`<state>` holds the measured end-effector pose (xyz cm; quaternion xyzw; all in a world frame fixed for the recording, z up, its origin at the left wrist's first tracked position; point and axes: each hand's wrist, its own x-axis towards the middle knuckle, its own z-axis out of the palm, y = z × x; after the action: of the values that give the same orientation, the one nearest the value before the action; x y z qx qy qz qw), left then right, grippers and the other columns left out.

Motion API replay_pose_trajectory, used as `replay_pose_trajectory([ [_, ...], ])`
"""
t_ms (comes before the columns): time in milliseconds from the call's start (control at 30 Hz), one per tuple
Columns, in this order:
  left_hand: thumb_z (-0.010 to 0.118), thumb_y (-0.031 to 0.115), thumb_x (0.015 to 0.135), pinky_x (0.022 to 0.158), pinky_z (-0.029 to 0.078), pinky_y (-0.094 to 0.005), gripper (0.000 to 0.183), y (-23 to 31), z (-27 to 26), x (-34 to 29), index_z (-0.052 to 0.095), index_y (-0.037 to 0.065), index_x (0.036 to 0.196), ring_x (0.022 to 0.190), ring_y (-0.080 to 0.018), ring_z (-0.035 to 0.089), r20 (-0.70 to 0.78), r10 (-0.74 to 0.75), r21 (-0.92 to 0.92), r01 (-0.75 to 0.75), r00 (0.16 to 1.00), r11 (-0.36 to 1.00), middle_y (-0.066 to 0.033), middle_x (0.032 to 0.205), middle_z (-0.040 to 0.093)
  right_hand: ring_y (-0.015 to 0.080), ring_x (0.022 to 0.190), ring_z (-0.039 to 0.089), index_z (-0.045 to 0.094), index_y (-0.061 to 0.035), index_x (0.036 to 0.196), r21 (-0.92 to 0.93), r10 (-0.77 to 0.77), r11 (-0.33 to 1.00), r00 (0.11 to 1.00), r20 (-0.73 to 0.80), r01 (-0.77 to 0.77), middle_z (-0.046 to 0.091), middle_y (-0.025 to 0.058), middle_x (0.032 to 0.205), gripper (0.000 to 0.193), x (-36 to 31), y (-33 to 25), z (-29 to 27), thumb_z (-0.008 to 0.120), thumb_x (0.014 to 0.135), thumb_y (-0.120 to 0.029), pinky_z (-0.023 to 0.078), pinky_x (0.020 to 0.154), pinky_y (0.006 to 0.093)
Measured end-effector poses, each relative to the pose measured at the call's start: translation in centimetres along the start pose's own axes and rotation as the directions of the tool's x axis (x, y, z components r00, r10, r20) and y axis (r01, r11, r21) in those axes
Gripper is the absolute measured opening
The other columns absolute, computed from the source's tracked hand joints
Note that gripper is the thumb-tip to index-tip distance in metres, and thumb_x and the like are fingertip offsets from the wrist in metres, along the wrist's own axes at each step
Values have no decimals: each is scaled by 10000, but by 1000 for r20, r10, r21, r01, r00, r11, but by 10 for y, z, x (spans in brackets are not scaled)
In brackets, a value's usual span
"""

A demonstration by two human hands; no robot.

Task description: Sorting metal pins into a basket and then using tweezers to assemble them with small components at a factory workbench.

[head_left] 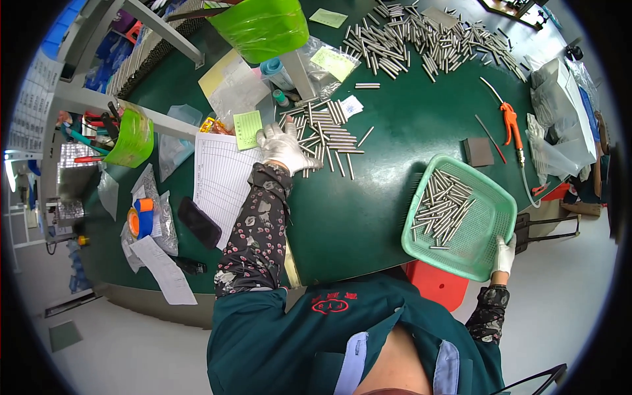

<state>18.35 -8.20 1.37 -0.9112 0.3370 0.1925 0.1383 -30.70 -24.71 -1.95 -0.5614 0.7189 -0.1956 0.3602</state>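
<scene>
My left hand (pixel 284 146), in a white glove, lies at the left side of a pile of short metal pins (pixel 339 139) on the green table. Its thumb points toward the pins and its other fingers are stretched forward, with nothing visible in them. With my right hand (pixel 503 255), also gloved, I grip the rim of a light green plastic basket (pixel 490 230) at its near right corner. More metal pins (pixel 442 209) lie heaped in the basket's left part. The basket reaches over the table's front edge.
A large heap of pins (pixel 395 46) covers the far side. An orange air gun (pixel 510 122), a thin rod (pixel 490 138) and a dark square block (pixel 478 152) lie at right. To the left are a printed sheet (pixel 220 174), a phone (pixel 199 222) and tape rolls (pixel 140 218).
</scene>
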Motion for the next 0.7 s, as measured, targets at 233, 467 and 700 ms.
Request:
replay_pose_trajectory([
  [233,611,609,466,955,42,-462,1078,14,6,-13,143,58,1266,1170,-328,170,-107,65,116,-52,992,992,-202,1211,269,209,852,513,327,1,1168,-198,-58,979,994,-90,39,524,142,966,531,0,2,4,533,716,-185,379,759,273],
  [467,672,458,486,925,181,-400,984,28,5,-8,181,114,1266,1124,-313,247,-79,-45,-22,44,996,999,-193,1198,273,202,819,515,332,12,1159,-108,-17,994,997,-75,9,531,137,948,517,-2,-2,6,525,718,-178,384,741,269],
  [700,714,353,477,923,256,-373,990,32,4,-2,161,145,1271,1137,-318,251,-15,-177,-188,171,984,967,-171,1251,217,169,808,496,312,28,1169,141,-23,990,1000,-7,23,516,108,961,515,-1,2,8,527,727,-127,389,722,255],
])
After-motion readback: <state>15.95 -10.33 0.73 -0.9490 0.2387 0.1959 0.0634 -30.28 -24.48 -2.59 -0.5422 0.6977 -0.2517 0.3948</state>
